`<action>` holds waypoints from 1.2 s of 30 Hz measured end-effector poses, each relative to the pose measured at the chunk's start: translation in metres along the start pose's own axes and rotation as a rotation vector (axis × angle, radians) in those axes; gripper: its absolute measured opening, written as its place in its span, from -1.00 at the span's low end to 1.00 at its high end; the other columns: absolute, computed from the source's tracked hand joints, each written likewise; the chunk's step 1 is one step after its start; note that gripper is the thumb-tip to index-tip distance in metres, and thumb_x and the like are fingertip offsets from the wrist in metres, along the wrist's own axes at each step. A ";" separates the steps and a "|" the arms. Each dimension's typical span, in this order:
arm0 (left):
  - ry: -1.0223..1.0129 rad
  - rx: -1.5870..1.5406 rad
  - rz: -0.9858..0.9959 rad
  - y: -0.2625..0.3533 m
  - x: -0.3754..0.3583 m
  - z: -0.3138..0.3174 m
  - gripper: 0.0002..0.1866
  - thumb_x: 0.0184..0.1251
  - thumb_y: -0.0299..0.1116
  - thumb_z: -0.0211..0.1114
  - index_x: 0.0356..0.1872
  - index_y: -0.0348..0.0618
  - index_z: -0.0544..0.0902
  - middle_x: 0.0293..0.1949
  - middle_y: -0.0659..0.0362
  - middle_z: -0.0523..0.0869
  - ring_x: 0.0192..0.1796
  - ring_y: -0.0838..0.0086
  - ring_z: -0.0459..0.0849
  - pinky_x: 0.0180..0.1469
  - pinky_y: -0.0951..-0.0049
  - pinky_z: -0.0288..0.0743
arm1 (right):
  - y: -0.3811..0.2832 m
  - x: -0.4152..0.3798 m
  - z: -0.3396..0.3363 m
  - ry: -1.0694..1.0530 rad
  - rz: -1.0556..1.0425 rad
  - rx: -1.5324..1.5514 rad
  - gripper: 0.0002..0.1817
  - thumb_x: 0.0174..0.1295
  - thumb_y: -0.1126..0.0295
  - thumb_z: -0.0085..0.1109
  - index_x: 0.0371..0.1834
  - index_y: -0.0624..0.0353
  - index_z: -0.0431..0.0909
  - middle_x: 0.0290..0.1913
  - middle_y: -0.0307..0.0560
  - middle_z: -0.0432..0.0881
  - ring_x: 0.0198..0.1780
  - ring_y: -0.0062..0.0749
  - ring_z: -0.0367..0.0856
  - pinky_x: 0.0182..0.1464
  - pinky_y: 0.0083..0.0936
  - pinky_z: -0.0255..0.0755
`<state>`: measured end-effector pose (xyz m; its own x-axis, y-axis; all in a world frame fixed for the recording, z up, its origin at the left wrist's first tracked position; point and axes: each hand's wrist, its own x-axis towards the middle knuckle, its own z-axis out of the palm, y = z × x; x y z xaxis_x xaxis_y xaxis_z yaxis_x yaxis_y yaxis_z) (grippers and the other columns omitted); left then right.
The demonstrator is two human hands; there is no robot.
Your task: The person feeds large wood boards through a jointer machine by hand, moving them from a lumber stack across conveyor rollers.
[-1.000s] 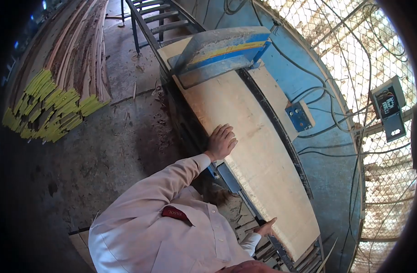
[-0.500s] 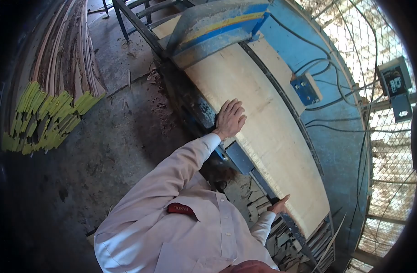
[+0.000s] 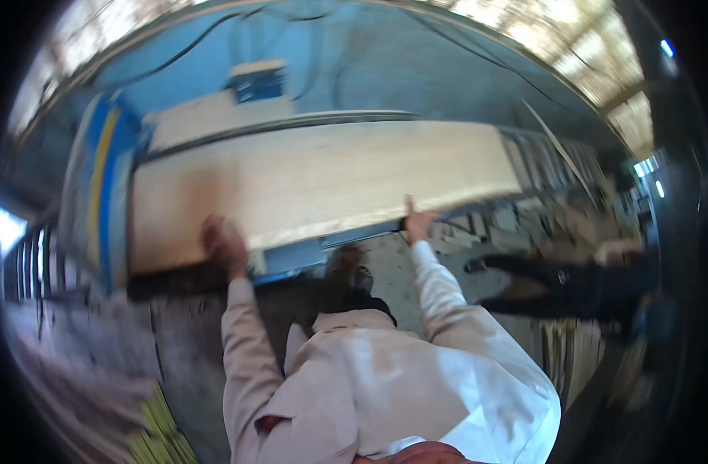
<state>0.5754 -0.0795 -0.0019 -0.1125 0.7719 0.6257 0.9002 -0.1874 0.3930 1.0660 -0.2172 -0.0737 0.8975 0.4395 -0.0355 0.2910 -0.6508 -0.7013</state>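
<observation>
A long, pale wooden board [image 3: 330,170] lies across the machine bed in front of me. My left hand [image 3: 226,243], smeared by motion, is at the board's near edge toward its left end, with nothing seen in its fingers. Farther right, my right hand [image 3: 419,222] holds the same near edge, one digit pointing up over the top face and the other fingers hidden at the edge. Under the board between my hands, part of the blue-grey machine frame [image 3: 292,259] shows.
A blue and yellow machine housing [image 3: 102,185] stands at the board's left end. Behind the board are a dark rail [image 3: 292,121] and a blue control box [image 3: 259,83]. Yellow-ended boards [image 3: 160,433] lie lower left. A person in dark clothing [image 3: 562,286] is at right, near scrap strips.
My view has swung round, so the board now runs left to right. My left hand, earlier flat on the board, is now blurred at its near edge. My right hand stays on that edge.
</observation>
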 end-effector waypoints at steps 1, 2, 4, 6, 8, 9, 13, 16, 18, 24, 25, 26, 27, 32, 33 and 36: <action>0.033 -0.118 0.032 -0.004 -0.002 0.006 -0.72 0.37 -0.31 0.38 0.04 -0.12 0.66 0.14 0.03 0.69 0.29 0.12 0.58 0.42 0.14 0.41 | -0.017 -0.019 -0.014 0.020 0.098 0.084 0.42 0.28 -0.35 0.24 0.57 0.68 -0.47 0.63 0.69 -0.33 0.70 0.33 -0.41 0.69 -0.04 -0.37; -0.045 -0.022 0.041 0.005 -0.001 -0.008 -0.71 0.41 -0.29 0.33 0.06 -0.16 0.65 0.21 0.00 0.66 0.34 0.07 0.55 0.47 0.10 0.33 | -0.044 -0.032 -0.023 0.001 0.164 0.173 0.44 0.29 -0.41 0.18 0.54 0.77 -0.42 0.60 0.79 -0.37 0.67 0.47 -0.54 0.69 -0.01 -0.42; -0.083 0.003 0.036 0.003 0.002 -0.006 -0.68 0.45 -0.25 0.27 0.10 -0.19 0.64 0.29 -0.03 0.62 0.39 0.02 0.50 0.51 0.07 0.25 | -0.043 -0.034 -0.023 0.053 0.186 0.254 0.49 0.20 -0.38 0.30 0.56 0.68 -0.49 0.62 0.71 -0.38 0.69 0.43 -0.47 0.69 -0.03 -0.40; -0.107 0.038 0.015 0.000 0.000 -0.004 -0.66 0.47 -0.22 0.23 0.11 -0.21 0.63 0.33 -0.05 0.59 0.40 0.01 0.49 0.51 0.07 0.25 | -0.045 -0.038 -0.021 0.065 0.200 0.320 0.56 0.12 -0.35 0.42 0.59 0.60 -0.56 0.65 0.64 -0.38 0.70 0.38 -0.41 0.69 -0.06 -0.38; -0.079 0.011 0.023 -0.001 -0.001 0.002 -0.67 0.48 -0.23 0.23 0.11 -0.21 0.63 0.33 -0.04 0.59 0.41 0.03 0.49 0.51 0.06 0.24 | -0.050 -0.040 -0.028 0.008 0.249 0.301 0.54 0.14 -0.33 0.42 0.59 0.60 -0.53 0.65 0.65 -0.37 0.71 0.33 -0.42 0.69 -0.10 -0.32; -0.067 0.002 0.026 0.001 0.000 0.004 -0.68 0.48 -0.22 0.22 0.10 -0.20 0.64 0.33 -0.04 0.60 0.41 0.03 0.49 0.50 0.07 0.26 | -0.045 -0.034 -0.027 0.007 0.255 0.303 0.54 0.14 -0.33 0.42 0.59 0.60 -0.53 0.65 0.65 -0.37 0.71 0.33 -0.42 0.69 -0.10 -0.32; -0.085 0.042 0.003 0.004 -0.001 -0.004 -0.70 0.49 -0.23 0.21 0.08 -0.18 0.65 0.29 -0.02 0.63 0.40 0.04 0.51 0.48 0.10 0.30 | -0.036 -0.030 -0.016 0.013 0.184 0.306 0.48 0.14 -0.30 0.45 0.61 0.59 -0.41 0.64 0.62 -0.26 0.71 0.23 -0.30 0.67 -0.16 -0.20; -0.068 0.055 0.014 0.004 0.002 -0.005 -0.72 0.48 -0.24 0.22 0.07 -0.15 0.65 0.25 -0.01 0.66 0.39 0.06 0.53 0.47 0.12 0.33 | -0.035 -0.041 -0.039 0.050 0.017 0.374 0.39 0.15 -0.19 0.50 0.63 0.55 -0.27 0.61 0.52 -0.01 0.65 0.21 -0.04 0.65 -0.12 -0.09; -0.071 0.056 0.022 0.006 0.000 -0.010 -0.72 0.49 -0.26 0.20 0.06 -0.18 0.65 0.25 -0.03 0.66 0.39 0.07 0.53 0.46 0.12 0.35 | -0.018 -0.037 -0.042 0.109 0.113 0.301 0.26 0.18 -0.11 0.50 0.60 0.55 -0.11 0.57 0.47 0.09 0.62 0.23 0.02 0.63 -0.10 -0.04; -0.104 0.004 0.066 0.006 0.001 0.004 -0.69 0.55 -0.26 0.18 0.11 -0.26 0.61 0.28 -0.12 0.62 0.34 -0.03 0.55 0.40 0.02 0.39 | 0.047 0.034 -0.111 0.402 -0.179 0.152 -0.21 0.32 0.03 0.40 0.37 0.47 0.39 0.37 0.41 0.44 0.46 0.22 0.33 0.53 -0.10 0.16; -0.131 0.039 0.074 0.009 0.001 0.002 -0.69 0.55 -0.28 0.18 0.12 -0.28 0.60 0.29 -0.13 0.61 0.35 -0.05 0.54 0.41 0.02 0.36 | 0.052 0.055 -0.130 0.440 -0.207 0.167 -0.44 0.35 0.12 0.36 0.17 0.40 0.53 0.20 0.25 0.60 0.28 0.12 0.51 0.38 -0.13 0.33; -0.156 0.085 0.071 0.010 0.000 -0.004 -0.69 0.55 -0.30 0.19 0.13 -0.30 0.59 0.30 -0.15 0.60 0.35 -0.06 0.52 0.42 0.01 0.34 | 0.060 0.080 -0.150 0.423 -0.221 0.142 -0.50 0.36 0.15 0.36 0.13 0.38 0.55 0.15 0.20 0.62 0.22 0.08 0.54 0.32 -0.15 0.38; -0.215 0.082 0.020 0.022 0.002 -0.010 -0.69 0.53 -0.34 0.20 0.14 -0.34 0.57 0.31 -0.17 0.59 0.36 -0.11 0.50 0.43 -0.01 0.31 | 0.068 0.105 -0.166 0.391 -0.244 0.121 -0.55 0.37 0.17 0.35 0.08 0.36 0.57 0.09 0.15 0.64 0.16 0.03 0.57 0.26 -0.18 0.42; -0.273 0.005 -0.215 0.070 -0.015 -0.003 -0.68 0.46 -0.36 0.25 0.10 -0.37 0.59 0.30 -0.18 0.55 0.39 -0.10 0.43 0.40 -0.01 0.29 | 0.129 0.255 -0.230 0.366 -0.344 0.045 -0.61 0.35 0.18 0.25 -0.11 0.38 0.70 -0.06 0.28 0.71 0.00 0.16 0.64 0.16 -0.08 0.46; -0.265 0.060 -0.092 0.087 -0.028 0.003 -0.65 0.44 -0.30 0.25 0.09 -0.37 0.60 0.27 -0.17 0.56 0.32 -0.09 0.46 0.35 -0.08 0.29 | 0.156 0.281 -0.235 0.525 -0.535 -0.149 -0.62 0.37 0.17 0.28 -0.15 0.38 0.70 -0.13 0.21 0.73 -0.10 0.02 0.66 0.02 -0.13 0.53; -0.261 0.233 -0.138 0.137 -0.062 0.032 -0.43 0.47 -0.07 0.27 0.29 -0.32 0.49 0.43 -0.23 0.43 0.53 -0.15 0.31 0.55 -0.28 0.01 | 0.181 0.374 -0.254 -0.046 -0.258 0.183 -0.64 0.35 0.20 0.40 -0.24 0.38 0.68 -0.42 0.09 0.66 -0.40 -0.27 0.58 -0.27 -0.19 0.54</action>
<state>0.7189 -0.1333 -0.0082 -0.1552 0.9146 0.3734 0.9590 0.0488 0.2791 1.5389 -0.3278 -0.0335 0.7850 0.6054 0.1312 0.4387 -0.3938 -0.8077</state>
